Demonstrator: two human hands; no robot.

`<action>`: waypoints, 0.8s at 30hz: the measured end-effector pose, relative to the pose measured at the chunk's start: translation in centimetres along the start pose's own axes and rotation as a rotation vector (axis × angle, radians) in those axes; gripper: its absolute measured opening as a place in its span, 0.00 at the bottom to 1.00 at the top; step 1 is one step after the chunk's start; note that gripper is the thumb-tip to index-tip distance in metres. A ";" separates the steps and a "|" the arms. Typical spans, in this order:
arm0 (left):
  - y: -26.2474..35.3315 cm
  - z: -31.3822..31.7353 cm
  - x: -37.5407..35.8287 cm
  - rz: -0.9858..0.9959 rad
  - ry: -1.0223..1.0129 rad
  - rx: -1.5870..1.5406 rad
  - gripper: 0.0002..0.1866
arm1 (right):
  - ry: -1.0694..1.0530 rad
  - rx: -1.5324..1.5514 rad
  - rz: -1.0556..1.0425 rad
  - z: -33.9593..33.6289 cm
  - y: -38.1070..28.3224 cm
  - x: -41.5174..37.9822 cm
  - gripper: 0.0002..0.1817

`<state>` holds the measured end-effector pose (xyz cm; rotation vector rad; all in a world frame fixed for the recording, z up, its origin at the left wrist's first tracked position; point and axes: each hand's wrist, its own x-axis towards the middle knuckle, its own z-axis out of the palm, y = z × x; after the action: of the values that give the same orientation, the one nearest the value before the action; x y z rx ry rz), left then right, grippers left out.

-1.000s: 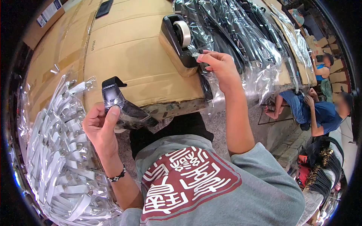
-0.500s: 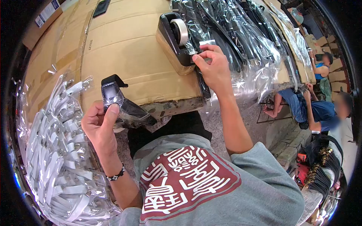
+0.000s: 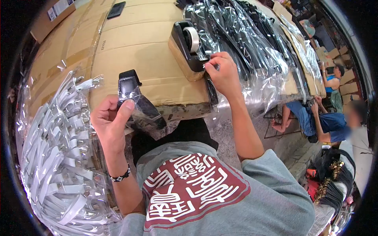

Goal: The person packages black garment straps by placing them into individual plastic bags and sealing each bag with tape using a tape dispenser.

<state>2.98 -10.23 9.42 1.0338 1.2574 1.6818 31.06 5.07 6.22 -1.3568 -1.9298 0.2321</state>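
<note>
My left hand (image 3: pixel 111 122) is closed on a black belt (image 3: pixel 146 109) in a clear plastic sleeve, thumb pressed on the sleeve near the belt's looped upper end. The belt hangs down past the cardboard's front edge. Just in front of the black tape dispenser (image 3: pixel 180 49), my right hand (image 3: pixel 225 76) pinches the end of the clear tape (image 3: pixel 204 65) between thumb and forefinger. A roll of tape (image 3: pixel 192 39) sits in the dispenser, which has brown tape round its base. How much tape is drawn out is too small to tell.
White belts in clear sleeves (image 3: pixel 59 165) are heaped at the left. Black belts in plastic (image 3: pixel 244 43) lie beyond the dispenser. A phone (image 3: pixel 116 10) and a carton (image 3: pixel 51 19) are at the back. A seated person (image 3: pixel 323 122) works at the right.
My right hand has drawn slightly back from the dispenser, still pinching. My left hand and the belt sit a little farther right and higher; the whole view has shifted slightly.
</note>
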 end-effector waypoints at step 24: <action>1.8 1.7 0.6 -0.026 -0.136 -0.058 0.04 | -0.597 0.565 -0.415 -6.4 -15.8 2.7 0.10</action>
<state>4.09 -9.46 11.60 1.0742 1.1235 1.5914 23.32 -0.96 20.42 -0.5236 -2.3182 0.9760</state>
